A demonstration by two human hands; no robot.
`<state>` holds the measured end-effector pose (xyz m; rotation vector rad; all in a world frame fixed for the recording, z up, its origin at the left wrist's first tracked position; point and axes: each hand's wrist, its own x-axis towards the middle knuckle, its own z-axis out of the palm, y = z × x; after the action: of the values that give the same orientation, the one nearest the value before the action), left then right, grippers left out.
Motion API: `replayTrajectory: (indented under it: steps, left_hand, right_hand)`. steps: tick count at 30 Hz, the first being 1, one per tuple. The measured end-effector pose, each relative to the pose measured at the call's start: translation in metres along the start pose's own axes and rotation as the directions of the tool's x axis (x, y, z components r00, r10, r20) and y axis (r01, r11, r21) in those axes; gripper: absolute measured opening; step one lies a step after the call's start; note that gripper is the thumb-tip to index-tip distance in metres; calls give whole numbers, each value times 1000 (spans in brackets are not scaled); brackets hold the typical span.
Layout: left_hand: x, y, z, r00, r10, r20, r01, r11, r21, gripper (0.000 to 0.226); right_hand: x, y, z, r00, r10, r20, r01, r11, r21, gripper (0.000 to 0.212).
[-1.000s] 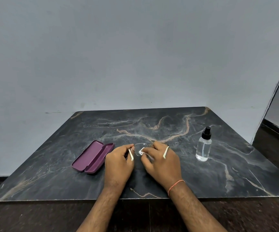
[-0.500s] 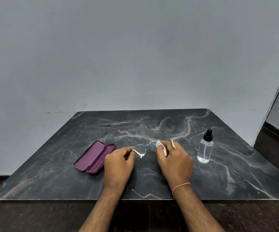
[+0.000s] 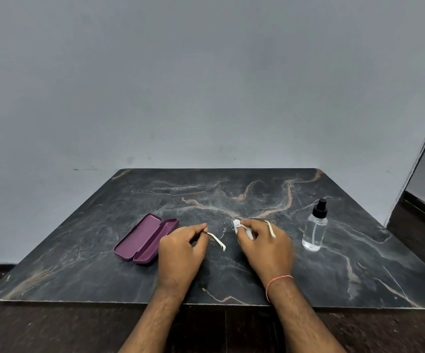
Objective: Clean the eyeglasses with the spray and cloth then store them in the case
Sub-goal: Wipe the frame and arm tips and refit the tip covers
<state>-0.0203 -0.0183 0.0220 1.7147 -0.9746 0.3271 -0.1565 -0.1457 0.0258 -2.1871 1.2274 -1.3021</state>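
Maroon case [image 3: 146, 238] lies open left of both hands; spray bottle [image 3: 315, 229] stands right. Left hand [image 3: 181, 250] pinches eyeglasses [image 3: 216, 229] at the hinge; right hand [image 3: 267, 248] pinches white cloth [image 3: 237, 224] on the lens.

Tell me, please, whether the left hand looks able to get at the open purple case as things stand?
Probably yes: the case lies open just left of the left hand with bare table around it, but that hand now pinches the eyeglasses.
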Motion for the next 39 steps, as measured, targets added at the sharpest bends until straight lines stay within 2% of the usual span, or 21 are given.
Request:
replayTrajectory:
  steps: [4, 10, 14, 16, 21, 25, 31, 35, 37, 39]
  left_hand:
    - [-1, -1, 0, 999, 42, -2, -42, 999, -18, 18]
    - [-4, 0, -1, 991, 134, 13, -133, 991, -27, 16]
    - [-3, -1, -2, 991, 130, -12, -130, 991, -33, 17]
    - [-4, 0, -2, 990, 141, -8, -141, 989, -43, 16]
    - [-5, 1, -2, 978, 207, 10, -207, 978, -25, 15]
    - [-4, -1, -1, 979, 205, 2, -205, 979, -14, 17]
    - [-4, -2, -1, 979, 201, -7, -202, 979, -27, 16]
    - [-4, -3, 0, 976, 219, 3, -219, 975, -28, 17]
    - [-4, -4, 1, 977, 213, 3, -213, 977, -19, 17]
    - [-3, -4, 0, 981, 196, -8, -196, 980, -13, 17]
  right_hand:
    - [2, -1, -4, 995, 101, 5, -101, 994, -36, 13]
    - [-1, -8, -7, 1000, -13, -25, 13, 1000, 5, 11]
    - [-2, -9, -6, 998, 60, 30, -59, 997, -56, 10]
    - [-1, -7, -5, 996, 93, 12, -92, 991, -95, 10]
    - [0, -8, -6, 998, 51, -36, -56, 986, -159, 12]
    - [-2, -10, -10, 1000, 15, 7, -15, 999, -44, 12]
    - [0, -9, -8, 989, 138, 51, -134, 989, -69, 10]
    - [1, -7, -6, 999, 41, -6, -42, 992, -118, 11]
    - [1, -6, -7, 1000, 13, 21, -12, 998, -64, 12]
    - [0, -6, -8, 995, 44, 88, -43, 999, -10, 13]
